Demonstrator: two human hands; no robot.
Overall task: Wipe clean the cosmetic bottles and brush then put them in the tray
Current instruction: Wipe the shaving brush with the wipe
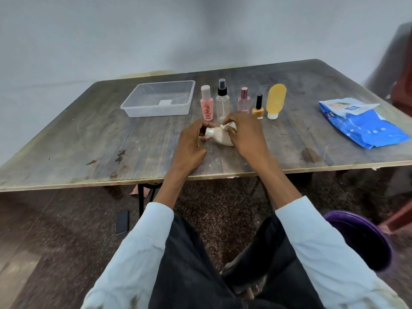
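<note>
Right, both hands are together over the middle of the table [89,139]. Left hand [191,141], fingers curled, grips the white capped end of a small cream-coloured item [219,138], which could be the brush or a bottle; too much of it is covered to say. Right hand [245,134] curls over the other end and pinches a bit of white wipe [223,126] against it between thumb and fingertips. Both forearms reach forward from pale blue sleeves and angle inward, wrists just above the tabletop.

Behind the hands stands a row of bottles: pink bottle [207,103], clear spray bottle [222,101], small pink perfume bottle [244,101], yellow nail polish [258,108], and an orange tube [276,100] standing on its cap. All are upright, and the spray bottle's base is just behind the right hand's fingers. Left of the row sits the clear plastic tray [133,108], holding none of the bottles. Far right on the table lies a blue pack of wipes [365,128]. Down on the floor, a dark phone [122,221] on the left, a purple bucket [361,239] on the right.
</note>
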